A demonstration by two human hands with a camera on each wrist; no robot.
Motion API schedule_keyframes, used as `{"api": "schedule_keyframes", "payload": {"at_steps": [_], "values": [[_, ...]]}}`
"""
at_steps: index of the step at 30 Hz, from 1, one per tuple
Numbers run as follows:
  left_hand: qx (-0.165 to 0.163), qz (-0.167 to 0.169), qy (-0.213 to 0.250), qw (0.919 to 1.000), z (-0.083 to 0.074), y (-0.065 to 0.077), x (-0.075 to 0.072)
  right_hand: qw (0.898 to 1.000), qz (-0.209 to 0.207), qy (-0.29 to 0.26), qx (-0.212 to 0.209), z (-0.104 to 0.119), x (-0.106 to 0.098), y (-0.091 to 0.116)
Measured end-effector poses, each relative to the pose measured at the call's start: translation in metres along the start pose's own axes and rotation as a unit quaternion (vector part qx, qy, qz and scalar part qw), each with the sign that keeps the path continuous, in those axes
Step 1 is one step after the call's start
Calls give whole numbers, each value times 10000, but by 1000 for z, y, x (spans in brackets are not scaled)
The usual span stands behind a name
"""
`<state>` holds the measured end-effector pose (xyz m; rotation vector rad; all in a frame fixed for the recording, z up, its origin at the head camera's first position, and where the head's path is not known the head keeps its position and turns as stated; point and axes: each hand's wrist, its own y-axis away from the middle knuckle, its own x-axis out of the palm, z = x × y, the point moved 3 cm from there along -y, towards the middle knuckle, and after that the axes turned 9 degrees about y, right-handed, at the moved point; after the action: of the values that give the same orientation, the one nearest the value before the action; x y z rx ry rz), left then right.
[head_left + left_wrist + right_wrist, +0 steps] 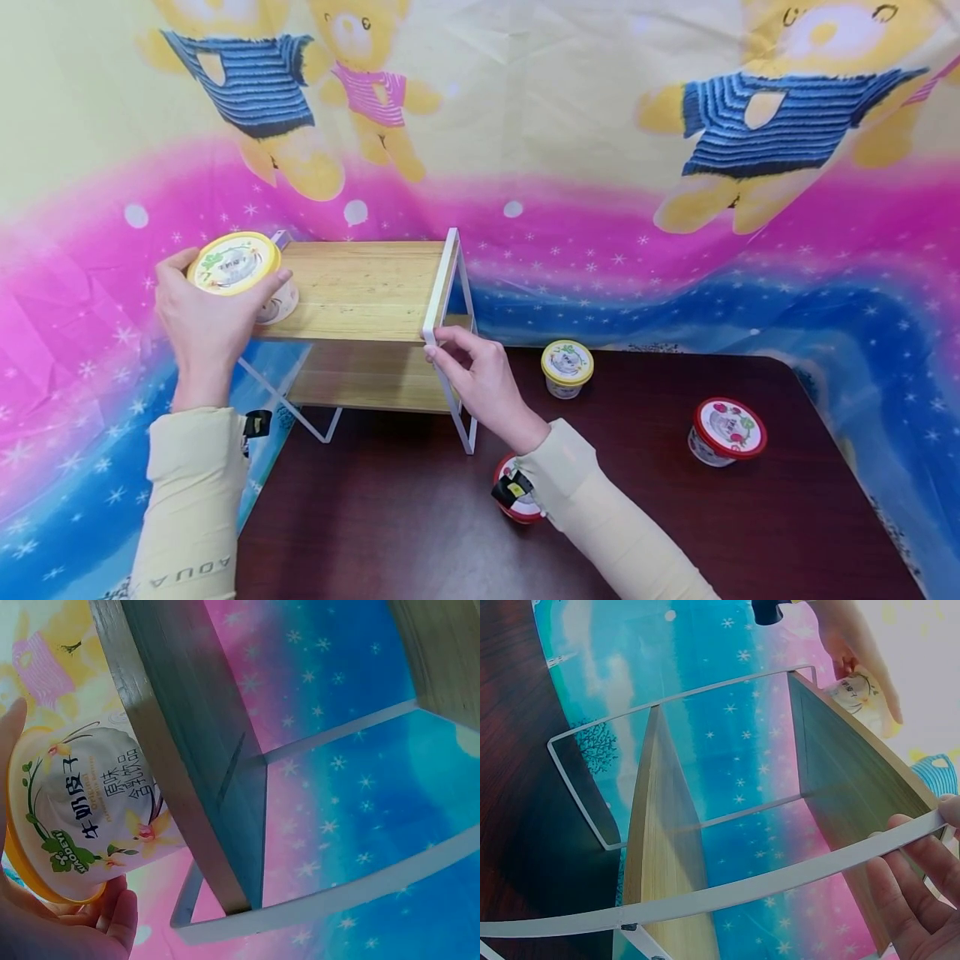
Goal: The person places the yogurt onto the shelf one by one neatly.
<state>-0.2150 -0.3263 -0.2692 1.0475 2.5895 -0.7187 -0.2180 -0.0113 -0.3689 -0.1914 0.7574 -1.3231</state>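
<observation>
My left hand (206, 312) grips a yellow-lidded dessert cup (234, 263) by its lid and side, at the left end of the top shelf (360, 283). In the left wrist view the cup's printed side (97, 799) faces the camera, its base right at the shelf's front edge. With thumb and fingers, my right hand (483, 379) pinches the white metal frame (440, 287) at the top shelf's front right corner. The right wrist view shows those fingers (907, 889) around the white bar (780, 881).
On the dark table (360, 517) stand a yellow-lidded cup (567, 367) right of the rack and a red-lidded cup (726, 432) farther right. Another red-lidded cup (517, 508) is partly hidden under my right wrist. A lower shelf (367, 375) spans the rack; a bear-printed cloth (570, 208) hangs behind.
</observation>
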Motion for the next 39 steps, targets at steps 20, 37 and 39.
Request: {"api": "schedule_keyframes", "payload": {"at_steps": [20,37,39], "values": [[-392,-8,413,9984,4,-9,11,10000,28,-34,21,-3,1,1],[-447,-182,499,9976,7,-12,15,10000,10,-12,21,-1,1,1],[-491,-182,525,9973,8,-12,15,10000,10,-9,30,-1,1,1]]}}
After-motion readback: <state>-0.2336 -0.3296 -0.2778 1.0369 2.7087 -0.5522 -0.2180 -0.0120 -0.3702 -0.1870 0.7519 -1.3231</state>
